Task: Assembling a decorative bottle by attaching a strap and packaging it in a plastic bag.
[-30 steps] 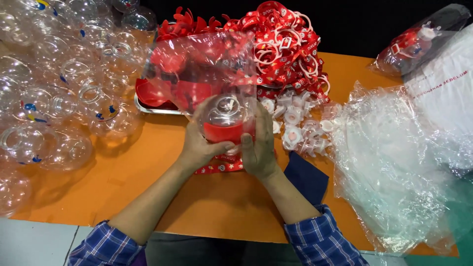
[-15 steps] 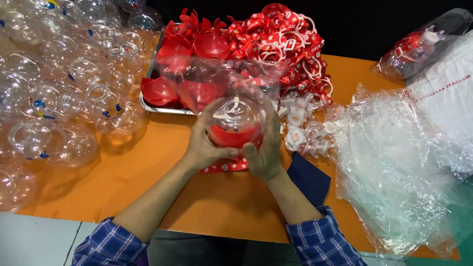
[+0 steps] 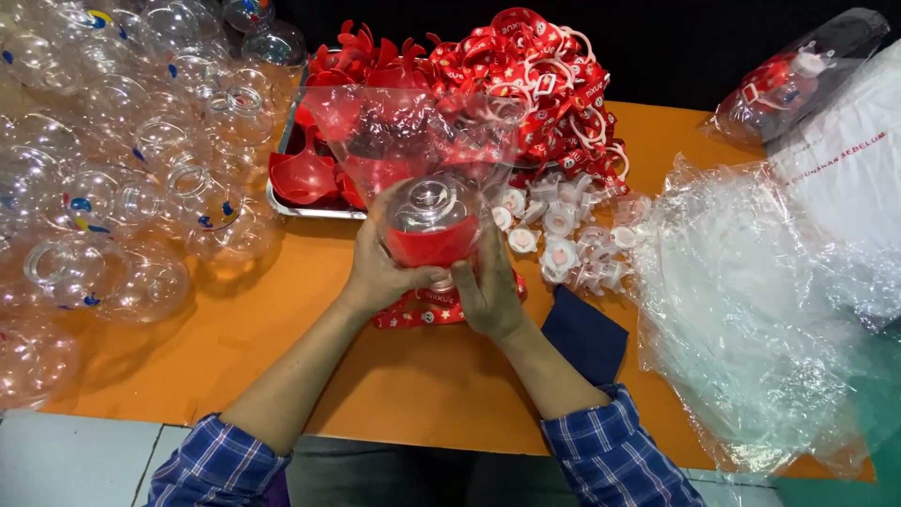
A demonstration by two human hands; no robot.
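Both my hands grip a round clear bottle with a red lower half [image 3: 430,225], wrapped in a clear plastic bag [image 3: 422,131] whose open end stands up above it. My left hand [image 3: 380,272] cups the bottle's left side. My right hand [image 3: 488,291] presses on its right side. A red printed strap [image 3: 422,312] hangs out under the bottle, onto the orange table [image 3: 310,376].
Several empty clear round bottles [image 3: 122,188] crowd the left of the table. A metal tray [image 3: 310,208] holds red parts. A heap of red straps [image 3: 535,84] lies behind, white caps [image 3: 563,235] to the right, a pile of clear bags [image 3: 751,300] further right, a bagged bottle [image 3: 788,80] at far right.
The bag's open end, which had dropped low around the bottle half a second ago, stands up tall again, and the bottle has tilted, showing its clear top.
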